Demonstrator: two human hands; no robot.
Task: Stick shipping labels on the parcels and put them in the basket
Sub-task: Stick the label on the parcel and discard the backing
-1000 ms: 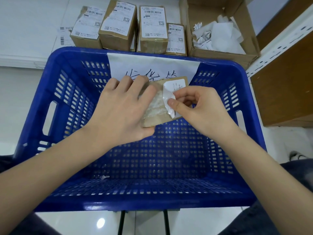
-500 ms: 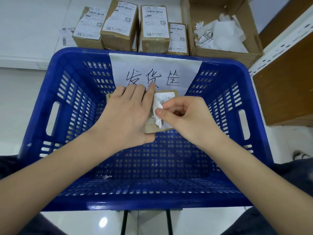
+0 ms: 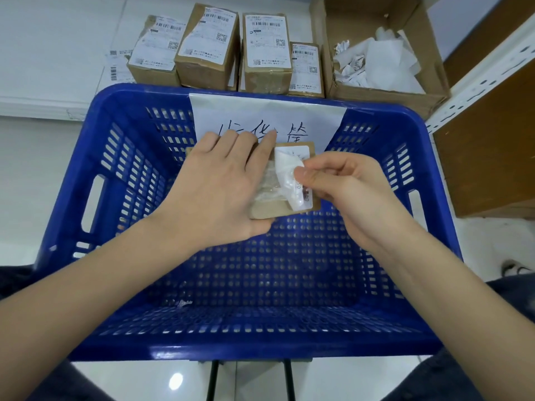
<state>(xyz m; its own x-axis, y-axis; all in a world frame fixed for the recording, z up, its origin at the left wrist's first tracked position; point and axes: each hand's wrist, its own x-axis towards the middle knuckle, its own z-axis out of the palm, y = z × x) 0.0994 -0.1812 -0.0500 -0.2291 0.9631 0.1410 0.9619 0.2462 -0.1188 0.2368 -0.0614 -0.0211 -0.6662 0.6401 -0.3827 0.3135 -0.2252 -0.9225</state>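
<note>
White flooring (image 3: 43, 175) spreads around the blue basket (image 3: 121, 215), whose far wall carries a handwritten paper sign (image 3: 260, 117). Beyond the basket, four labelled parcels (image 3: 208, 44) stand in a row beside an open cardboard box (image 3: 382, 94) full of crumpled backing paper (image 3: 379, 62). Over the basket, my left hand (image 3: 214, 192) lies flat with straight fingers on a small brown parcel (image 3: 269, 209), while my right hand (image 3: 347, 195) pinches the half-stuck shipping label (image 3: 289, 166) between thumb and curled fingers.
</note>
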